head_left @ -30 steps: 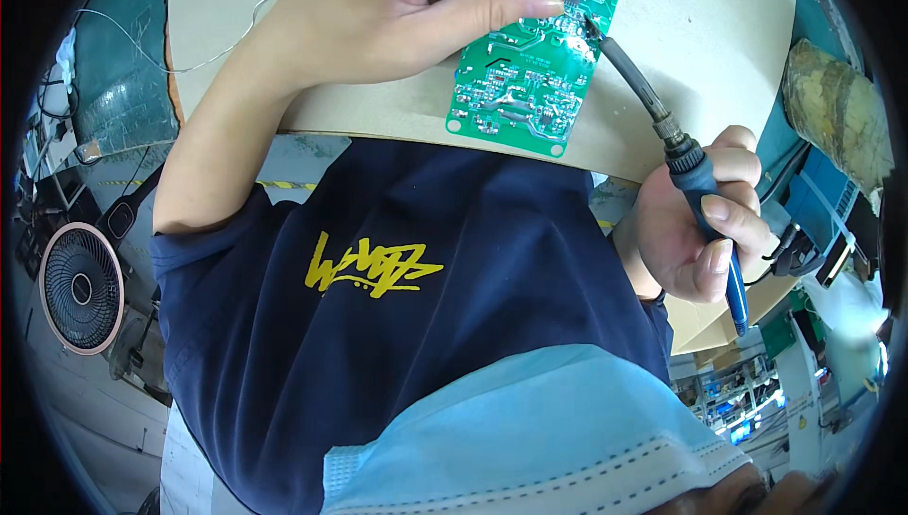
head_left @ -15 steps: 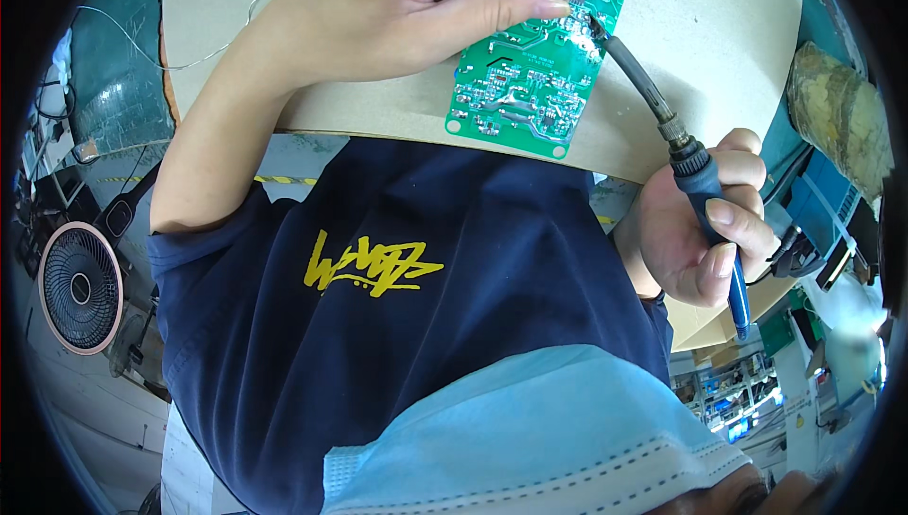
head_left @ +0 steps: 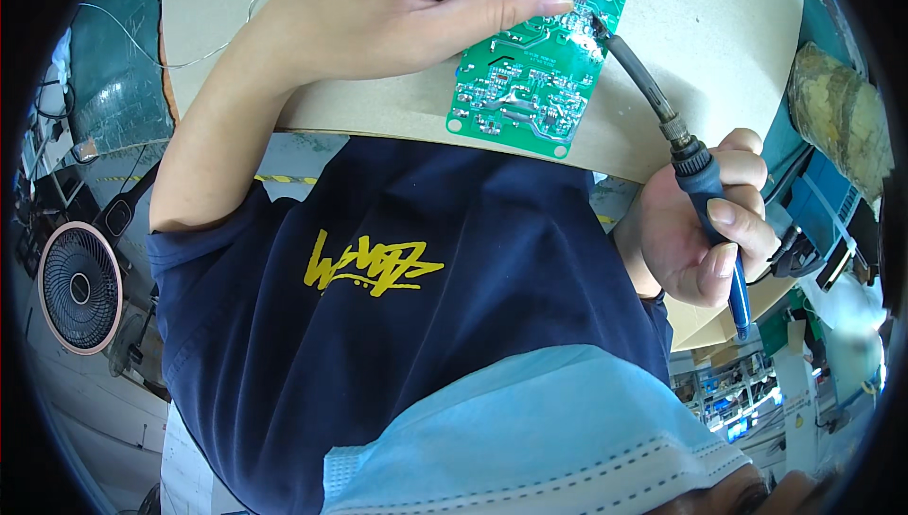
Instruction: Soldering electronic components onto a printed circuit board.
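A green circuit board (head_left: pixel 520 108) lies at a slant at the top, its face dotted with small parts and shiny solder joints. Over its left side reaches my left hand (head_left: pixel 378 28), thumb and fingers pinched close to the board's surface. A thin silvery solder wire (head_left: pixel 194 65) curves in from the left and passes behind this hand; the piece at the fingertips is too fine to make out. My right hand (head_left: pixel 676 231) grips the blue handle of a soldering iron (head_left: pixel 698 174). The iron's dark tip meets the board just right of my left thumb.
Under the board is a tan sheet (head_left: pixel 719 33) on a green-topped table (head_left: pixel 118 80). A brownish roll-like object (head_left: pixel 832 118) and a blue box-like object (head_left: pixel 823 198) are at the right. A round fan (head_left: pixel 80 288) stands at the lower left, and a cardboard box (head_left: pixel 719 326) is below my right hand.
My left thumb and the board have shifted very slightly to the right. The soldering iron and my right hand are almost unchanged.
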The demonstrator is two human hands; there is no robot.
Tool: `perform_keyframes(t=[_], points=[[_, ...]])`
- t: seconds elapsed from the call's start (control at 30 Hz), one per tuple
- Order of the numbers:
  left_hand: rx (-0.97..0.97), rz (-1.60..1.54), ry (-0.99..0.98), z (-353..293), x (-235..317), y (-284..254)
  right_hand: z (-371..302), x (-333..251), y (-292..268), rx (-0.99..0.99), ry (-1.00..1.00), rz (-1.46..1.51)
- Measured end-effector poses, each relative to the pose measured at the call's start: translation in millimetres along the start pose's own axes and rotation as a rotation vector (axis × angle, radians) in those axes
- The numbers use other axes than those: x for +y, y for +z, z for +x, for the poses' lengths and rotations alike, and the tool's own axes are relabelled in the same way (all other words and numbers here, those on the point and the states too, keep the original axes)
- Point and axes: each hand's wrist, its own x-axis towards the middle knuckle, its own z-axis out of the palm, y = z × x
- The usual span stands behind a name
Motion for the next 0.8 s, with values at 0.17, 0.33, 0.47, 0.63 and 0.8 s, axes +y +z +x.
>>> perform_keyframes(t=[0.17, 0.33, 0.47, 0.63, 0.8], points=[[0.014, -0.024, -0.026, -1.9, -0.7, 2.2, -0.5, -0.4, 1.1, 0.016, 0.004, -0.006], [0.011, -0.031, -0.030, -3.3, -3.1, 3.5, -1.2, -2.0, 3.1, 0.037, 0.024, -0.002], [0.005, -0.033, -0.035, -2.6, -1.7, 1.4, 0.3, -1.2, 1.9, 0.008, -0.004, -0.011], [-0.035, 0.027, -0.006, -0.1, -0.3, -2.2, -0.6, -2.6, 4.2, 0.041, 0.034, -0.010], [-0.011, -0.028, -0.050, -1.9, -0.7, -2.0, -0.3, -0.8, 4.2, 0.036, -0.003, -0.012]])
